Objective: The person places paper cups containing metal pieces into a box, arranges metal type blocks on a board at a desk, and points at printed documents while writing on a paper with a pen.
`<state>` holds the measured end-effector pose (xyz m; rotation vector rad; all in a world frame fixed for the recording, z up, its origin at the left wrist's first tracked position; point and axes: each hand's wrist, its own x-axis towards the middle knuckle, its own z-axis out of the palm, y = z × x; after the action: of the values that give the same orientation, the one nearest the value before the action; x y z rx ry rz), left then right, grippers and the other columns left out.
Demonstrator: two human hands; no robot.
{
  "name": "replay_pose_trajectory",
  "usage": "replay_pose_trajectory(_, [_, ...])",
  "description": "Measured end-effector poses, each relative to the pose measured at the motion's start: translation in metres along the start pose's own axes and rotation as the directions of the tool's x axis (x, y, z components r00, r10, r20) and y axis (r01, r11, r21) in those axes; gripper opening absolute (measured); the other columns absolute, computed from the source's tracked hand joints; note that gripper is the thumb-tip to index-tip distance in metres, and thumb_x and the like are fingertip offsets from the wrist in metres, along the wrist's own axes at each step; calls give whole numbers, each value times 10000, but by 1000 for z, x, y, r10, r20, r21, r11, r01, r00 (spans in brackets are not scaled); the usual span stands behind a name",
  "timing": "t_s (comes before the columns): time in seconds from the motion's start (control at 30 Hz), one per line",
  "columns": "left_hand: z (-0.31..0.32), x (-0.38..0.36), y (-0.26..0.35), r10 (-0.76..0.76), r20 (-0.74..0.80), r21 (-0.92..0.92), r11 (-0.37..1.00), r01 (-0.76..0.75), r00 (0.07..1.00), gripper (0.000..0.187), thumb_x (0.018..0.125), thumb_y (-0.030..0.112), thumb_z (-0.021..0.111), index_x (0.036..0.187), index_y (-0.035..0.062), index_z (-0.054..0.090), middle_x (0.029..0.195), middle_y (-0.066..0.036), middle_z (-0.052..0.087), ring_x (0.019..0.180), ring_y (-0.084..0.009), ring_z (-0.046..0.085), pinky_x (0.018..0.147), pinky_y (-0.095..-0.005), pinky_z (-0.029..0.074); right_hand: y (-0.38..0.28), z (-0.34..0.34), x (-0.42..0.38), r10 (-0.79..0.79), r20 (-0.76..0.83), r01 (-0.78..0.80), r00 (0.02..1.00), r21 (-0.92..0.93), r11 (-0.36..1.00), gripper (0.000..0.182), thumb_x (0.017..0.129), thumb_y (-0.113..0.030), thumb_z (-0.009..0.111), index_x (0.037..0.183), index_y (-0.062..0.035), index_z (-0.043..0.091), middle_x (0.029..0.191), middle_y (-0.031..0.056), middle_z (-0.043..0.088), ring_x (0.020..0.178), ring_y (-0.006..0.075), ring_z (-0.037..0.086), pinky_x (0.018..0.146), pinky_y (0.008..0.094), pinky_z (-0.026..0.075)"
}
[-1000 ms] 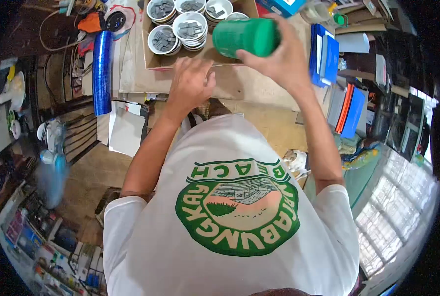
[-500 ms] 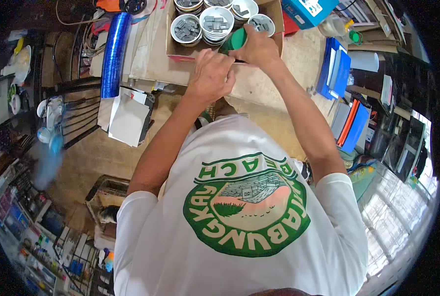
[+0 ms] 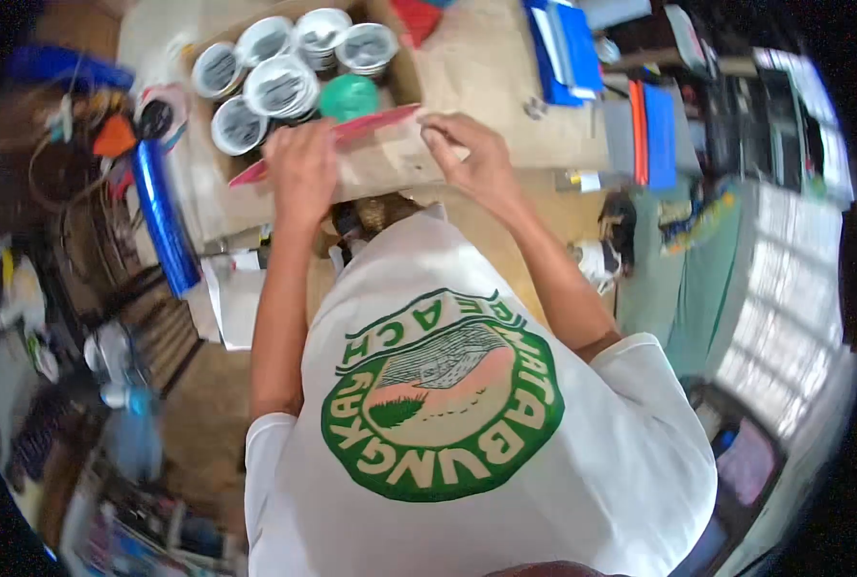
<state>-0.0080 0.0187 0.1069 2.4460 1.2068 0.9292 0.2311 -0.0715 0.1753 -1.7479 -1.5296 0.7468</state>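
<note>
A cardboard box (image 3: pixel 407 75) stands near the table's front edge, its red front flap (image 3: pixel 378 121) seen at a slant. Inside, several white cups (image 3: pixel 271 99) hold small grey pieces. A green round lid or tub (image 3: pixel 349 97) sits at the front right of the box. My left hand (image 3: pixel 301 171) is closed over the flap's left part; motion blurs its fingers. Just right of the flap's right end, my right hand (image 3: pixel 473 162) has its fingers curled, thumb and index tips close together. Whether anything is between those tips cannot be made out.
A shiny blue roll (image 3: pixel 162 219) lies at the table's left edge, with white papers (image 3: pixel 228 300) below it. Blue folders (image 3: pixel 561 53) stand at the back right. Another blue folder (image 3: pixel 658 135) and an orange one (image 3: pixel 638 133) are farther right.
My right hand has let go of the green item and moved right, out of the box. My left hand is now on the flap. The view has turned, and the box appears farther left.
</note>
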Motion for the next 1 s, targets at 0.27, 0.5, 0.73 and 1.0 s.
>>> replay_pose_trajectory(0.27, [7,-23,-19,44,113,95,994,-55,993,254,932,113,694,1183,90,720,1008,-70,735,886,-252,643,976,-387,446,143,7,-140,548,-78,-551,833,-23,834,329,926,-160,684,1208,2,734,1096,122,769,821,234,690,771,336,557])
replay_pose_trajectory(0.5, [-16,-19,-4,-37,115,105,994,25,993,253,943,130,696,1191,91,721,987,-61,726,868,-247,625,990,-384,430,255,-49,-72,152,-523,-361,839,-326,874,357,891,-203,678,1213,-54,721,1086,179,718,945,378,670,836,439,542])
replay_pose_trajectory(0.73, [-30,-30,7,-149,54,200,970,135,987,267,921,145,705,1184,96,720,995,-54,711,898,-251,607,1008,-393,415,269,-39,-13,192,-512,-456,837,-461,761,407,937,-186,636,1332,-85,632,1210,238,629,1040,430,590,936,497,498])
replay_pose_trajectory(1.0, [-30,-20,29,-310,117,231,932,278,943,316,864,143,716,1179,115,724,1045,-53,707,972,-254,604,1026,-405,409,242,-12,-32,154,-250,-216,956,-242,946,418,929,-87,593,1339,-14,634,1284,202,636,1154,386,592,1021,431,486])
